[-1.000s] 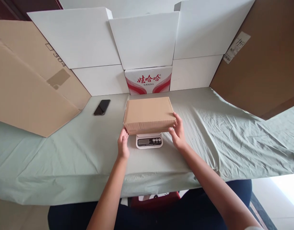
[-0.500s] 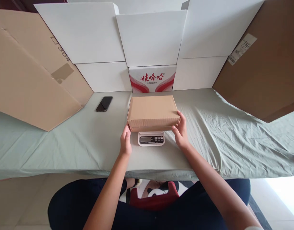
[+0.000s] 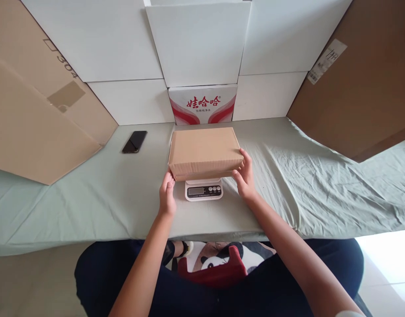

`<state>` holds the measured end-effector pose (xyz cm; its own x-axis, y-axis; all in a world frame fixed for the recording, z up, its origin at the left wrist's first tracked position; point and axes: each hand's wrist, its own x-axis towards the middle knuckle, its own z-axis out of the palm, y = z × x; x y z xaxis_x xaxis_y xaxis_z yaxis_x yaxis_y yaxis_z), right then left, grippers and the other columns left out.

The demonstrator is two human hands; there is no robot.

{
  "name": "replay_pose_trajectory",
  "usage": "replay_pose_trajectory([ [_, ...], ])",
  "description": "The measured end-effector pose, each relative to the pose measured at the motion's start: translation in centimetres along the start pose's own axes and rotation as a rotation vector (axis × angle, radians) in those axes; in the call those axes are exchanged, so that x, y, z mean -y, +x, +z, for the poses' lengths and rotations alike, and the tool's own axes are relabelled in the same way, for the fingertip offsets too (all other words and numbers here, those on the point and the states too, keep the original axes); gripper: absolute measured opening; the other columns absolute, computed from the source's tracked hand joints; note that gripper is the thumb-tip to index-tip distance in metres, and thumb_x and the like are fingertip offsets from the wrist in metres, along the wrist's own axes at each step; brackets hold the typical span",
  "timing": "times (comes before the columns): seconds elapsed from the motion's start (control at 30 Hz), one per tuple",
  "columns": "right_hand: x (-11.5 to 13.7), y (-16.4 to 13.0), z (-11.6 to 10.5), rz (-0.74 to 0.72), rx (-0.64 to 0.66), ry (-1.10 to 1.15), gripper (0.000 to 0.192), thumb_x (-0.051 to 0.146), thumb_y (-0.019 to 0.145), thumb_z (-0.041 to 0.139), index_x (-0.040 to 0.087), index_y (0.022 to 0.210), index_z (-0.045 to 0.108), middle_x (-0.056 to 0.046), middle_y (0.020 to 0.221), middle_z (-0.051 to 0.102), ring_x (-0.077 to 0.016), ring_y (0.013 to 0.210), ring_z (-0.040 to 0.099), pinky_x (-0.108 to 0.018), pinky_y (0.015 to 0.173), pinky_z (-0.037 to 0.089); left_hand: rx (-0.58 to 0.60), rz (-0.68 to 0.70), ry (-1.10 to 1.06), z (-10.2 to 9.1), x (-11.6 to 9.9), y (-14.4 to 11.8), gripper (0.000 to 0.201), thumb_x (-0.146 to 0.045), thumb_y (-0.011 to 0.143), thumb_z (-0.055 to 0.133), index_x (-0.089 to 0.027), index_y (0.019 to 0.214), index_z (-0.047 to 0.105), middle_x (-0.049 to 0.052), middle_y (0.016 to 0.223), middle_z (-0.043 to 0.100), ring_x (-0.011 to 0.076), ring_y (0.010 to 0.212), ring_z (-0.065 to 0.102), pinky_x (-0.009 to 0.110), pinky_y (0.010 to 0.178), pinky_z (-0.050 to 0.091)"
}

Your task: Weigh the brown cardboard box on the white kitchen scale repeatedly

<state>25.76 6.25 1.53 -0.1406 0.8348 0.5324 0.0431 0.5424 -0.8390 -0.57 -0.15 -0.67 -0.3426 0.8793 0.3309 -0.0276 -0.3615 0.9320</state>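
Note:
A closed brown cardboard box is at the middle of the cloth-covered table, over a small white kitchen scale. The box hides the scale's weighing plate; only the front panel with its display and round buttons shows. I cannot tell whether the box rests on the scale or is held just over it. My left hand grips the box's lower left corner, fingertips partly hidden beneath it. At the right end, my right hand holds the box with its thumb in front and fingers along the side.
A black smartphone lies left of the box. Behind stand white panels and a white carton with red lettering. Large cardboard sheets flank the table, one left and one right. Green cloth covers the tabletop, wrinkled at right.
The whole view has shifted slightly as the head moved, so things appear a little further left. Both hands keep the same hold on the box, which stays over the scale.

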Motion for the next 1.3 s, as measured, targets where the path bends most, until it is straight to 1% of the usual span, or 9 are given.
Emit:
replay_pose_trajectory([
  [0.3,-0.1,0.3,-0.3,0.006,-0.002,-0.043,0.068,0.06,0.096,0.054,0.038,0.156,0.029,-0.009,0.159,0.044,-0.0323,0.141,0.053,-0.055,0.11,0.052,0.007,-0.033,0.01,-0.1,-0.5,-0.1,0.072,-0.069,0.093,0.052,-0.022,0.147,0.059,0.015,0.155,0.057,0.0333,0.15,0.046,0.047,0.124,0.038],
  [0.43,0.1,0.3,-0.3,0.002,-0.001,-0.029,0.067,0.059,0.097,0.054,0.037,0.156,0.03,-0.009,0.161,0.042,-0.032,0.143,0.052,-0.055,0.112,0.05,0.017,-0.021,0.019,0.1,-0.8,-0.1,0.071,-0.067,0.094,0.051,-0.021,0.149,0.056,0.015,0.156,0.056,0.0328,0.15,0.047,0.047,0.124,0.037],
  [0.73,0.3,0.6,0.1,0.009,-0.031,-0.089,0.069,0.062,0.096,0.052,0.039,0.156,0.027,-0.008,0.161,0.039,-0.0336,0.142,0.051,-0.056,0.11,0.052,0.019,-0.02,0.06,0.4,-0.9,0.2,0.071,-0.069,0.093,0.05,-0.022,0.146,0.058,0.015,0.153,0.059,0.0342,0.152,0.044,0.047,0.124,0.037],
  [0.9,1.6,0.6,0.3,0.007,-0.034,-0.098,0.066,0.062,0.097,0.048,0.042,0.156,0.026,-0.007,0.158,0.04,-0.0341,0.136,0.055,-0.056,0.106,0.053,0.033,-0.04,0.073,0.5,-1.9,0.4,0.075,-0.071,0.092,0.05,-0.021,0.147,0.058,0.015,0.152,0.059,0.0349,0.151,0.044,0.047,0.123,0.038],
  [1.0,3.0,2.4,0.4,-0.021,-0.067,-0.094,0.066,0.065,0.097,0.046,0.042,0.155,0.025,-0.007,0.155,0.045,-0.0347,0.136,0.056,-0.057,0.108,0.052,0.094,-0.021,0.069,0.7,-3.5,2.3,0.075,-0.071,0.094,0.048,-0.021,0.149,0.056,0.014,0.155,0.057,0.0341,0.152,0.044,0.047,0.124,0.036],
  [1.1,3.1,5.7,0.8,-0.06,-0.066,-0.122,0.068,0.069,0.096,0.043,0.042,0.156,0.023,-0.006,0.155,0.046,-0.0342,0.142,0.05,-0.058,0.112,0.049,0.137,0.005,0.05,1.2,-4.1,5.9,0.071,-0.07,0.095,0.047,-0.024,0.149,0.056,0.011,0.158,0.055,0.0312,0.154,0.041,0.045,0.126,0.033],
  [1.17,1.7,8.1,1.3,-0.074,-0.044,-0.119,0.071,0.07,0.096,0.041,0.041,0.157,0.019,-0.006,0.155,0.047,-0.0323,0.143,0.049,-0.058,0.116,0.046,0.147,-0.008,0.021,1.6,-3.2,8.7,0.072,-0.072,0.094,0.048,-0.024,0.147,0.057,0.01,0.157,0.055,0.0304,0.153,0.042,0.045,0.127,0.033],
  [1.23,-0.7,9.8,1.9,-0.085,-0.064,-0.094,0.076,0.071,0.095,0.043,0.038,0.159,0.019,-0.007,0.16,0.042,-0.0301,0.147,0.046,-0.056,0.121,0.042,0.137,-0.065,-0.002,2.2,-1.4,11.0,0.078,-0.077,0.091,0.049,-0.021,0.144,0.059,0.013,0.155,0.057,0.0314,0.153,0.043,0.047,0.127,0.032],
  [1.3,-3.3,10.6,2.5,-0.058,-0.088,-0.052,0.079,0.068,0.094,0.046,0.032,0.159,0.019,-0.009,0.164,0.038,-0.0285,0.151,0.041,-0.054,0.126,0.035,0.097,-0.128,-0.019,2.6,0.7,12.5,0.084,-0.081,0.087,0.05,-0.019,0.143,0.06,0.016,0.154,0.057,0.0333,0.152,0.043,0.049,0.127,0.032],
])
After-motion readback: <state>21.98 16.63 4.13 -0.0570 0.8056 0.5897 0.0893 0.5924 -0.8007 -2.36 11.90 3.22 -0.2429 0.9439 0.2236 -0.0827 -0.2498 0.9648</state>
